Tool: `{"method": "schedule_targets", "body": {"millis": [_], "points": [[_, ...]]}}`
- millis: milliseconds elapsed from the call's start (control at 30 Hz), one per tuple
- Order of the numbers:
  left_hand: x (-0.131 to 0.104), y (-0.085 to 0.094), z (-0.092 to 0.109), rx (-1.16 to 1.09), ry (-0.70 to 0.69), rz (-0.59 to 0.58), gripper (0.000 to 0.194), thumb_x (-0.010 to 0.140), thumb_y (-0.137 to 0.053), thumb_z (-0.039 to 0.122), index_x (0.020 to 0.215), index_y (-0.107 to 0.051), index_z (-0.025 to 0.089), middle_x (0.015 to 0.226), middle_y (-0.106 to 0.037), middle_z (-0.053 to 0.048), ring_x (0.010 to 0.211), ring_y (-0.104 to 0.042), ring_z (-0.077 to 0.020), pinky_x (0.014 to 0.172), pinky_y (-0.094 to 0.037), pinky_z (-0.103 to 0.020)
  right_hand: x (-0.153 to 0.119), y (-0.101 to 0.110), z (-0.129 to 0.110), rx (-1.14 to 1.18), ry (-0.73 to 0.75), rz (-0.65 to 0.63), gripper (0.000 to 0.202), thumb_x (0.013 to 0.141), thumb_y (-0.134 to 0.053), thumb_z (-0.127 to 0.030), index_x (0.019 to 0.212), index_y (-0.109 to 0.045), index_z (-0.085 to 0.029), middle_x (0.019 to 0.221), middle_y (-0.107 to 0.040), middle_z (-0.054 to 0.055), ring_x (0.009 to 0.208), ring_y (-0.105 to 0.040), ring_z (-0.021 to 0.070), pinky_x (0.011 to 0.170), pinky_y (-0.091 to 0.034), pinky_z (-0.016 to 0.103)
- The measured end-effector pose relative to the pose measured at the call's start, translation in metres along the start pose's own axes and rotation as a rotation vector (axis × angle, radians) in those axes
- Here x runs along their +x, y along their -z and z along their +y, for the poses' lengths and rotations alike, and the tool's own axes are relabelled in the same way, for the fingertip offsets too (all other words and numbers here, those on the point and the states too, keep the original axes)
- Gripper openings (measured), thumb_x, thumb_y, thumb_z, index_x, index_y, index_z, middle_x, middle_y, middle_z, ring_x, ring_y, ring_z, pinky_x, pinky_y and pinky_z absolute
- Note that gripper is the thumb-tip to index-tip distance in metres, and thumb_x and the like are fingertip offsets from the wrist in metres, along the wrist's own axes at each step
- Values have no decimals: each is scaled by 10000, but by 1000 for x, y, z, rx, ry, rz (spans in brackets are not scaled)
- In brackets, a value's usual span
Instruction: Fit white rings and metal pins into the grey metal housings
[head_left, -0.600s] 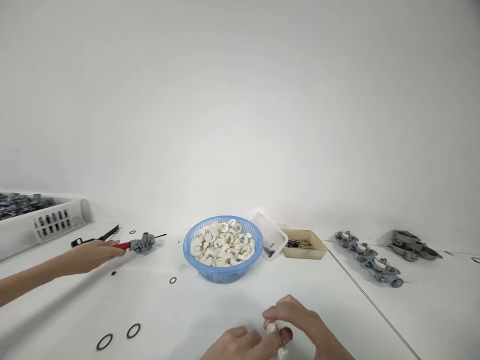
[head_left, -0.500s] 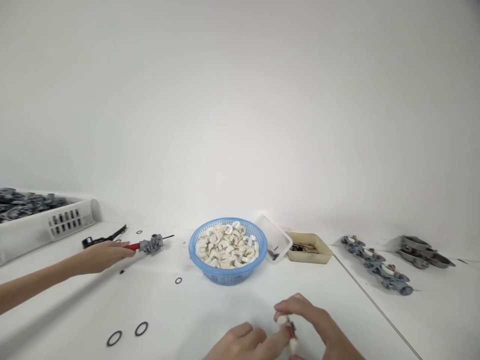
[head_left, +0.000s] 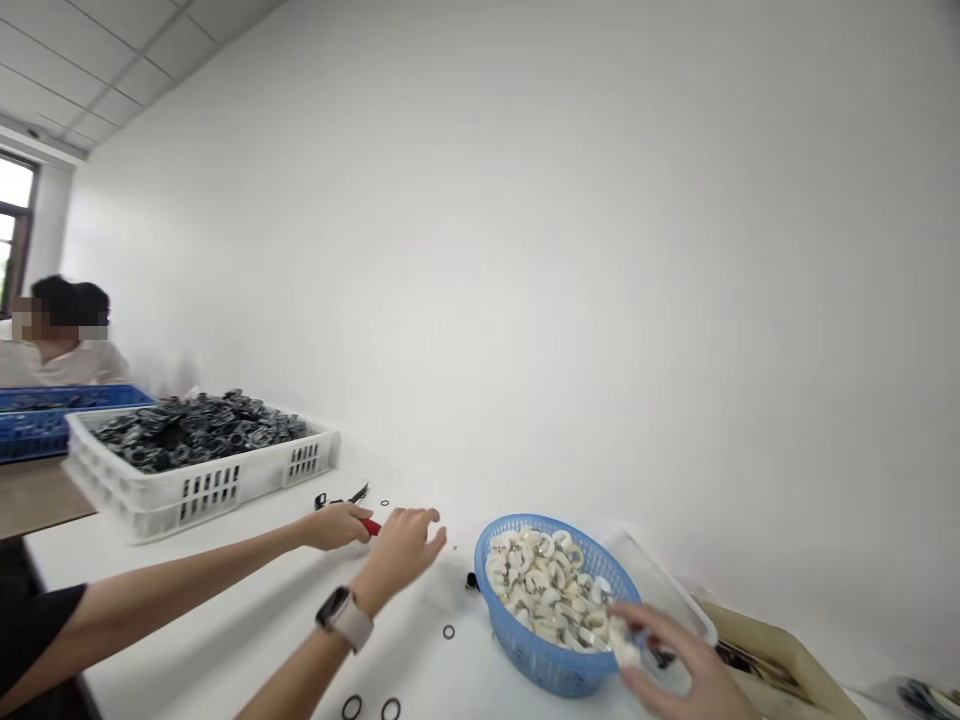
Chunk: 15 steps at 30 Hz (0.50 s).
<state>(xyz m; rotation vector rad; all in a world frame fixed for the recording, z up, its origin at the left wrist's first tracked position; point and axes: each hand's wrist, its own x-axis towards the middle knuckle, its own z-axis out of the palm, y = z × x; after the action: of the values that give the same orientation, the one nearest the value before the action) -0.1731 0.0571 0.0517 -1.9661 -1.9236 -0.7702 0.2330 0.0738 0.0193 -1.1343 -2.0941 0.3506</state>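
Observation:
My left hand, with a watch on its wrist, reaches out over the table with fingers apart. It overlaps a red-handled tool that a co-worker's hand holds from the left. Whatever lies behind my fingers is hidden. At the right, my right hand pinches a white curved plastic piece between thumb and fingers, beside the rim of a blue basket. Many similar white curved pieces with metal bits fill that basket.
Dark grey parts heap in a white crate at the left, with a blue crate beyond. Black rings lie on the table. A white tray and a beige box stand right of the basket. People sit farther back.
My view has swung left. My left hand has left the white piece and moved out toward the co-worker's hand. My right hand has carried the piece to the blue basket.

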Motion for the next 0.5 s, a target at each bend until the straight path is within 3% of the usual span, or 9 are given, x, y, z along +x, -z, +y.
{"method": "schedule_targets", "body": {"millis": [67,167,367,500], "points": [[10,0,-37,72,104,-84,221,1011,-598,317,1143,-666,154,1040,-699,-72,960,-673,-232,900,-544,-439,17,-3,-6,-109,32,107,539,890,-590,-565,1380,-632,-346,1474,-572,38,1337,-544,318,1069,-521,412],[20,-9,-65,164,239,-197,279,1001,-650,378,1167,-648,153,1152,-670,-72,1001,-667,-222,905,-560,-437,27,-7,-7,-195,52,183,557,950,-497,-597,1461,-542,-377,1586,-435,25,1430,-443,327,1078,-515,458],[40,-35,-62,251,399,-340,297,996,-660,401,1148,-656,146,1150,-672,-78,1023,-667,-230,906,-569,-441,13,4,-4,-254,157,57,510,984,-498,-556,1468,-533,-398,1569,-453,20,1424,-450,328,1116,-487,492],[41,-40,-47,230,425,-352,307,996,-659,388,1194,-639,154,1182,-656,-81,1018,-663,-228,884,-576,-427,6,19,-16,-197,134,93,471,969,-525,-554,1398,-605,-377,1510,-517,32,1386,-480,342,1094,-502,494]]}}
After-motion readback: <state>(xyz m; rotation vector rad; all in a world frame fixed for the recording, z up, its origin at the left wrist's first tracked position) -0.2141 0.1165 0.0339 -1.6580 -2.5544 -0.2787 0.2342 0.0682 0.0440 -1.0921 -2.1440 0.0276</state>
